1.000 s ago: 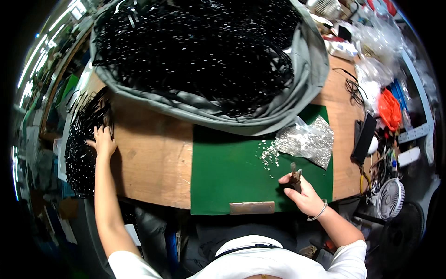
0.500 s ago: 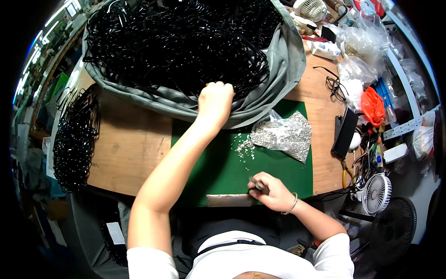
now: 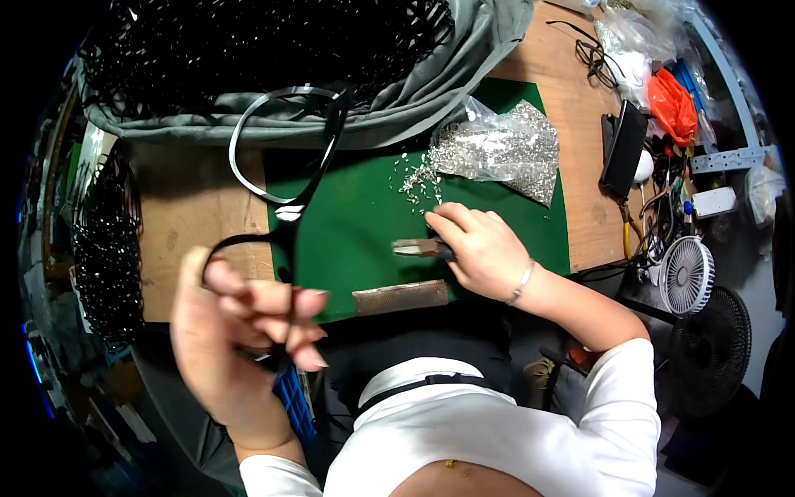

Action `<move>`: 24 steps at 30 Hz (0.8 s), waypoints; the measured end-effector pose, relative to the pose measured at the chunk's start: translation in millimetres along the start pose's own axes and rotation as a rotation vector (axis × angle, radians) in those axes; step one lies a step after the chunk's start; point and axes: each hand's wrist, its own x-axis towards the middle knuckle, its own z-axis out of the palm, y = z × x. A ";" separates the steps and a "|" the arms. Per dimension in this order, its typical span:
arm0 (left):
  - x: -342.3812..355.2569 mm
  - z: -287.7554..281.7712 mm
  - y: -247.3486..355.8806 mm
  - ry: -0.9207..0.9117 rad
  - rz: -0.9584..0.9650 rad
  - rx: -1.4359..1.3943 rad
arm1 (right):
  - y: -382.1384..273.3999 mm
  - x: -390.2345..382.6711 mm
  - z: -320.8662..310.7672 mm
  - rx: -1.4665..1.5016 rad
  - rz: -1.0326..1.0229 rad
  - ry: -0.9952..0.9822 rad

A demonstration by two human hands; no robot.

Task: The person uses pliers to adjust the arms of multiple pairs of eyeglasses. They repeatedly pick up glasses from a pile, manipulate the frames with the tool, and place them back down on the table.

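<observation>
Raised close to the camera, my left hand (image 3: 207, 344) has its fingers closed around a black eyeglass frame (image 3: 308, 195). One rim stands up above the fingers; the hand is slightly blurred. My right hand (image 3: 493, 253) holds pliers (image 3: 421, 248), their metal jaws pointing left over the green mat (image 3: 348, 207). Its forefinger reaches to the edge of the loose small silver pieces (image 3: 421, 184); whether it pinches one I cannot tell. Beside them lies a clear bag (image 3: 505, 153) full of the same pieces. A flat metal strip (image 3: 401, 297) lies at the mat's front edge.
A heap of black eyeglass frames (image 3: 265, 41) fills a grey cloth (image 3: 489, 41) at the back. More black frames (image 3: 108, 240) are stacked at the left. Along the right are glasses (image 3: 596, 62), a black phone-like slab (image 3: 625, 149), cables and a small white fan (image 3: 686, 276).
My left hand has come back from the heap and now holds up an eyeglass frame. My right hand has moved forward with the pliers toward the loose pieces. The view has shifted.
</observation>
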 end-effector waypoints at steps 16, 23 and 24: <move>-15.9 -35.5 -97.3 -0.491 0.122 0.348 | 15.6 15.2 16.0 0.134 0.152 -0.127; -17.1 -34.3 -107.9 -0.509 0.213 0.362 | 10.7 12.8 17.8 -0.002 0.073 -0.136; -17.1 -34.5 -109.3 -0.501 0.266 0.416 | 10.5 12.7 16.7 0.015 0.087 -0.160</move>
